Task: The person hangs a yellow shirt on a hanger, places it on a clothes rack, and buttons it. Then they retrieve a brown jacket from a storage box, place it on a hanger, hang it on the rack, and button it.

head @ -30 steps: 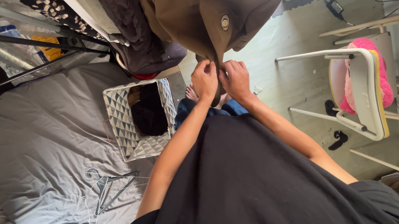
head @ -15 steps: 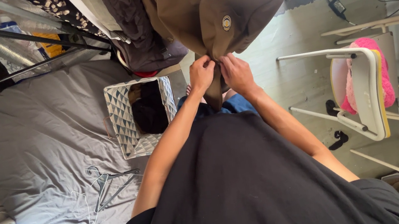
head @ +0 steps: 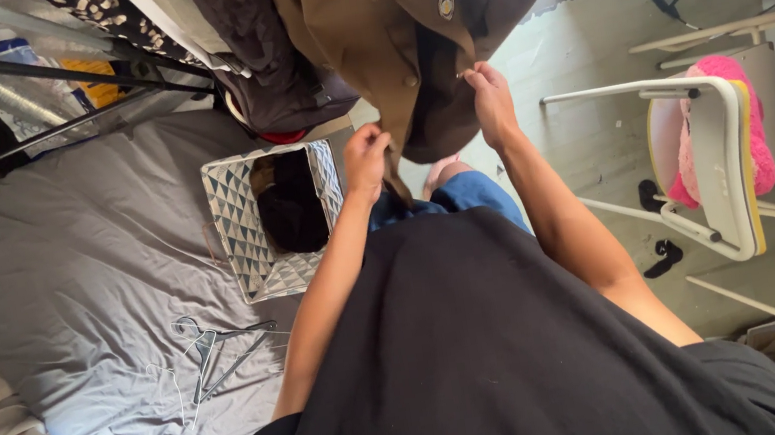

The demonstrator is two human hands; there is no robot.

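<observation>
A brown jacket with a round metal button hangs in front of me among other clothes on a rack. My left hand pinches the jacket's left front edge low down. My right hand holds the right front edge higher up, so the front stands parted and the dark lining shows. Both forearms reach out over my black shirt.
A patterned fabric basket with dark clothes stands on the grey bed. Several wire hangers lie on the sheet. A white chair with a pink fluffy thing stands at the right. Dark garments hang left of the jacket.
My hands were together at the jacket's lower front; now they have spread apart, the right one rising, and the jacket front has opened.
</observation>
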